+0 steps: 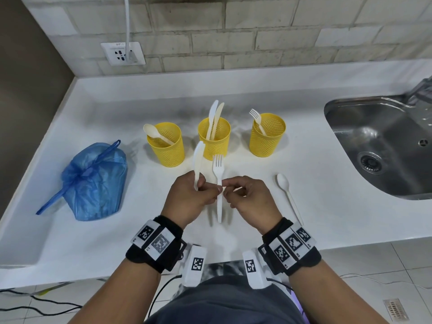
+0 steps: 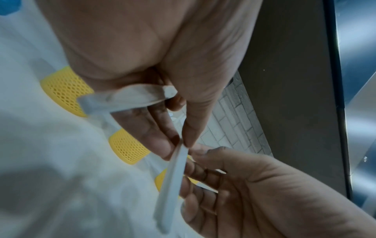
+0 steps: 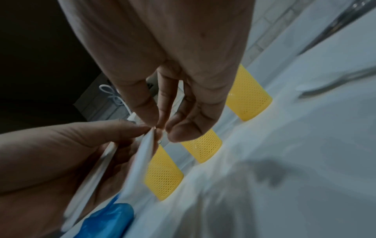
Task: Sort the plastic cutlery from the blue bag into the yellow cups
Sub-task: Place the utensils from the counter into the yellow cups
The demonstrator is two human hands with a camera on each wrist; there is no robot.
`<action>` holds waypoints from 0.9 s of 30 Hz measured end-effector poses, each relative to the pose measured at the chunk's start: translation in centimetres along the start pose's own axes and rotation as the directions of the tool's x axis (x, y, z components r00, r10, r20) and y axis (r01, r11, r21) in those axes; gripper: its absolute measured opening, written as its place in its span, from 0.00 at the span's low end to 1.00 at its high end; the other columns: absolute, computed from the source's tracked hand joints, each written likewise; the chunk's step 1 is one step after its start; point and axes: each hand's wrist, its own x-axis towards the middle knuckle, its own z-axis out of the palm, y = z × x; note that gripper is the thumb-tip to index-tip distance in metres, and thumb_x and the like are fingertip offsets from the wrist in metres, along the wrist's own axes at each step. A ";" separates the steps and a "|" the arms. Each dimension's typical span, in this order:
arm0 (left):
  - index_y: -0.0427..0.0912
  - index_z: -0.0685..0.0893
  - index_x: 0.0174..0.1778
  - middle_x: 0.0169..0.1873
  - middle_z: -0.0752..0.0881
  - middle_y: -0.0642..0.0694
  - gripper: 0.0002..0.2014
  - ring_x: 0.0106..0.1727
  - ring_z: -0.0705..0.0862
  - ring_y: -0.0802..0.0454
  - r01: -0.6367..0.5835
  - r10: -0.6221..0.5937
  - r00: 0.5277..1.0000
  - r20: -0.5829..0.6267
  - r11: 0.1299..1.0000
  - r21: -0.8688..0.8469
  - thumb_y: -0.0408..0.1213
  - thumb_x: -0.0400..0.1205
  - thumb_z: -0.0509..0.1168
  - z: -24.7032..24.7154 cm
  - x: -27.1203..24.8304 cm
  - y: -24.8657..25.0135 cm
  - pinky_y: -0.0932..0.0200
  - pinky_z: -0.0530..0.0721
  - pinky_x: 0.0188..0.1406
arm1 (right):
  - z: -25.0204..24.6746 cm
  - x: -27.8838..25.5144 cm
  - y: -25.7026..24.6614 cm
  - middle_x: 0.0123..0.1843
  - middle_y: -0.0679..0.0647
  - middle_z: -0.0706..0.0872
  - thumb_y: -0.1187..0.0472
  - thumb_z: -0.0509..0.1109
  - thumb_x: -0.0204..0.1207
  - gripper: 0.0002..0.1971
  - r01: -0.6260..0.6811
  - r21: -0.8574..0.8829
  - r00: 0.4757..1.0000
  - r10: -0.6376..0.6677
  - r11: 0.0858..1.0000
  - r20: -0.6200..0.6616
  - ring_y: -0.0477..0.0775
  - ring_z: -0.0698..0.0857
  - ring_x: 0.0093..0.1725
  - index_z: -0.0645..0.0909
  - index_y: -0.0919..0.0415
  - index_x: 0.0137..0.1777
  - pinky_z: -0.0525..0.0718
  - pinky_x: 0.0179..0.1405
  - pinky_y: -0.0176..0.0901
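Observation:
Above the counter my left hand (image 1: 208,190) grips a cream plastic knife (image 1: 198,162) upright in its curled fingers. Its thumb and forefinger also pinch a white plastic fork (image 1: 218,174) by the handle. My right hand (image 1: 228,189) meets it, fingertips pinching the same fork handle (image 3: 142,157). Three yellow mesh cups stand behind: the left cup (image 1: 167,148) holds a spoon, the middle cup (image 1: 215,139) holds two knives, the right cup (image 1: 267,136) holds a fork. The tied blue bag (image 1: 93,183) sits to the left. A loose spoon (image 1: 288,195) lies on the counter to the right.
A steel sink (image 1: 383,146) is sunk into the white counter (image 1: 315,218) at the right. A wall socket (image 1: 122,53) with a white cable is on the brick wall behind. The counter's front edge runs just under my wrists.

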 end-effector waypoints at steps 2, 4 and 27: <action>0.42 0.67 0.36 0.39 0.92 0.32 0.22 0.49 0.92 0.39 -0.009 0.009 1.000 -0.010 1.000 -0.001 0.25 0.77 0.77 -0.1 0.0 0.0 0.33 0.90 0.59 | -0.6 0.1 0.0 0.40 0.45 0.89 0.62 0.74 0.74 0.11 0.027 -0.098 1.000 -0.028 0.995 -0.011 0.50 0.88 0.35 0.90 0.43 0.46 0.88 0.46 0.46; 0.42 0.67 0.37 0.43 0.90 0.26 0.22 0.47 0.89 0.41 -0.008 0.008 1.000 0.000 1.000 -0.021 0.25 0.77 0.77 -0.3 0.0 0.1 0.31 0.88 0.60 | -1.9 0.4 0.1 0.37 0.45 0.88 0.66 0.74 0.76 0.09 0.025 -0.217 0.998 -0.039 0.976 -0.058 0.48 0.87 0.34 0.91 0.49 0.47 0.84 0.46 0.38; 0.42 0.66 0.39 0.41 0.86 0.34 0.20 0.47 0.91 0.36 -0.027 0.029 0.999 0.042 0.999 -0.041 0.22 0.82 0.71 -1.3 0.3 -0.2 0.33 0.91 0.56 | -8.6 3.4 5.4 0.57 0.64 0.88 0.58 0.65 0.83 0.08 -0.306 -0.698 0.949 0.266 0.648 -0.169 0.67 0.85 0.61 0.79 0.63 0.48 0.76 0.50 0.45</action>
